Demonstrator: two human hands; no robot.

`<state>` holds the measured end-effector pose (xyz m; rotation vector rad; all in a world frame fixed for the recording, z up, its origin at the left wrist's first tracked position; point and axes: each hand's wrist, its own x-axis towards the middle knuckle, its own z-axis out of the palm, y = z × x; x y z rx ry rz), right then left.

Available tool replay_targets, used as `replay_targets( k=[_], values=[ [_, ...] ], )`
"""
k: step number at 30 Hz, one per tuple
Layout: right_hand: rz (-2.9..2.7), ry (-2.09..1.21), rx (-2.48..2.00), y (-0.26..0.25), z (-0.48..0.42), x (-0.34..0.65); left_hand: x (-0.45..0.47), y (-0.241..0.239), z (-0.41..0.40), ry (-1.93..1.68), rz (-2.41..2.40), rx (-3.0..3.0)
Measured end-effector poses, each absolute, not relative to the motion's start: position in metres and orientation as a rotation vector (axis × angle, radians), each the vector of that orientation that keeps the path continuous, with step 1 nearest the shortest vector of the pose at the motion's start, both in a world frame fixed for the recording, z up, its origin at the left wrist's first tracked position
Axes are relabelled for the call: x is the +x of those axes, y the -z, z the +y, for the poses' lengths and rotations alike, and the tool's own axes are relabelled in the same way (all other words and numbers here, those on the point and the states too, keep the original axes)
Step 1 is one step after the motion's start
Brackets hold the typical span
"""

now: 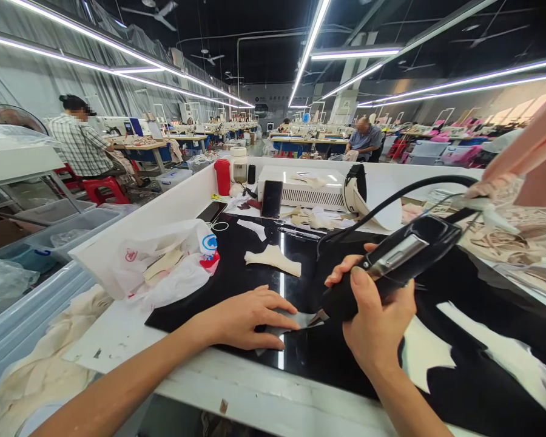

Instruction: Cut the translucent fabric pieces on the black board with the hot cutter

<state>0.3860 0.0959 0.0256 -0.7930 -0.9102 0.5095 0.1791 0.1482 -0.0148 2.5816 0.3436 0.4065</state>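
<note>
My right hand (377, 325) is wrapped around a black corded handheld cutter (403, 246), which is tilted down to the left. Its pointed metal tip meets a thin grey piece (304, 318) on the glossy black work surface (230, 276). My left hand (252, 315) lies flat with fingers spread, pressing on that grey piece and covering much of it. A cream fabric piece (273, 260) lies beyond my hands. Another cream piece (425, 355) is partly hidden behind my right wrist.
A plastic bag (139, 258) lies left, a phone (272, 199) stands behind, and a black cable (391, 197) arches on the right. Fabric (505, 233) is heaped at the right. A fabric-filled bin (50, 340) is at the left. Two people sit farther away.
</note>
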Motion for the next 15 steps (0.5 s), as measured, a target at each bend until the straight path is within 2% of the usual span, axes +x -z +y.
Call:
replay_targets(
  k=[15],
  values=[
    [-0.930, -0.494, -0.794, -0.0229, 0.0965, 0.3884, 0.1799, 0.0113, 0.1462, -0.390, 0.370, 2.579]
  ],
)
